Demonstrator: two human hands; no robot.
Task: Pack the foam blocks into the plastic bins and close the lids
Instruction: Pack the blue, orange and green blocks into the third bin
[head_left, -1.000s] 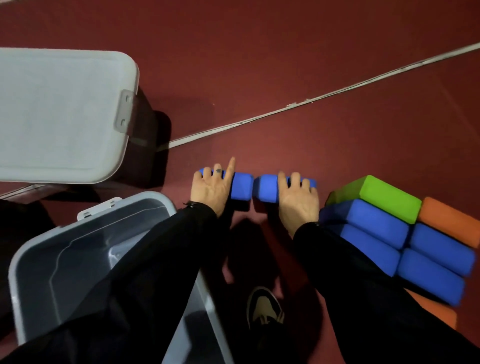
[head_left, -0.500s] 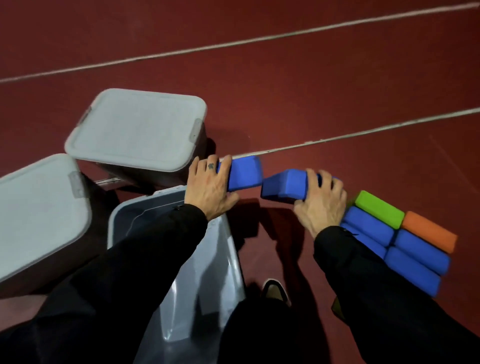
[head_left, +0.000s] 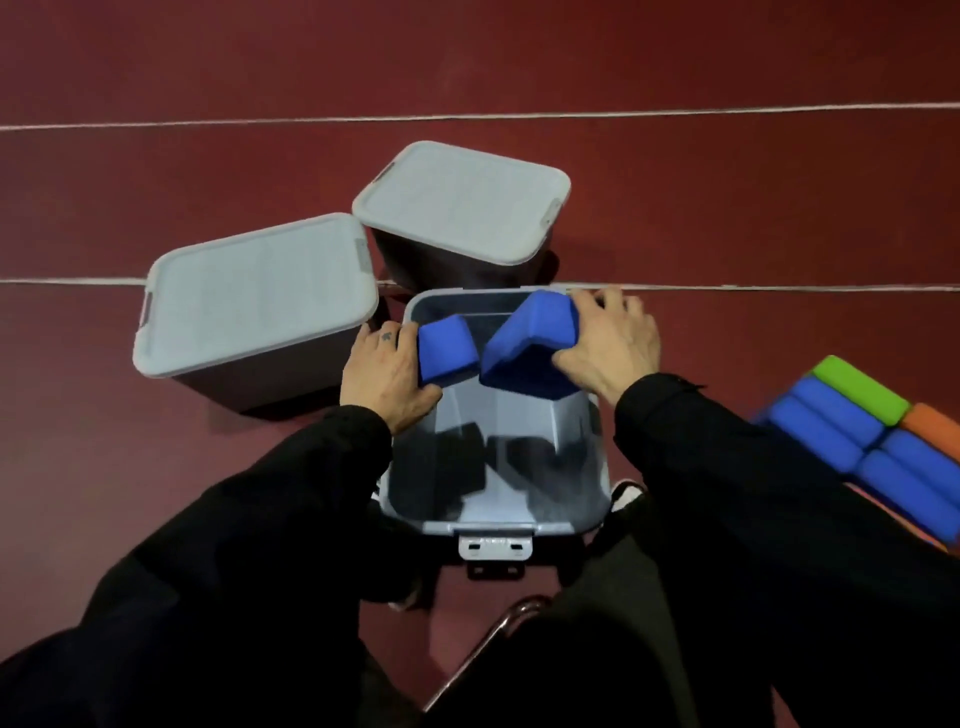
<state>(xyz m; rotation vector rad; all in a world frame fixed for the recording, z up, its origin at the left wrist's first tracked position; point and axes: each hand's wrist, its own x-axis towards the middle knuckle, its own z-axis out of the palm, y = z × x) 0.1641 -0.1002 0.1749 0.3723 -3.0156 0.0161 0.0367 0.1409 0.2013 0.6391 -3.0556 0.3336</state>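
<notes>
each hand's fingers (head_left: 605, 312) clasp a blue foam block (head_left: 530, 343) above the open bin (head_left: 498, 527).

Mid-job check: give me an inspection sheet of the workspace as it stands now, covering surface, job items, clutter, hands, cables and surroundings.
Surface: dark red floor with white lines.
Job's things: open bin in front of the person, no blocks resting inside yet; two closed bins beyond it, lids on; stack of blocks at right, blue, green and orange.
Clutter: nothing seen.
Grippers: left hand holds a blue block over the open bin; right hand holds a second blue block, tilted, beside it.
Cables: nothing seen.
Surroundings: shoe beside the open bin; curved metal bar near the bottom, what it belongs to is unclear.
</notes>
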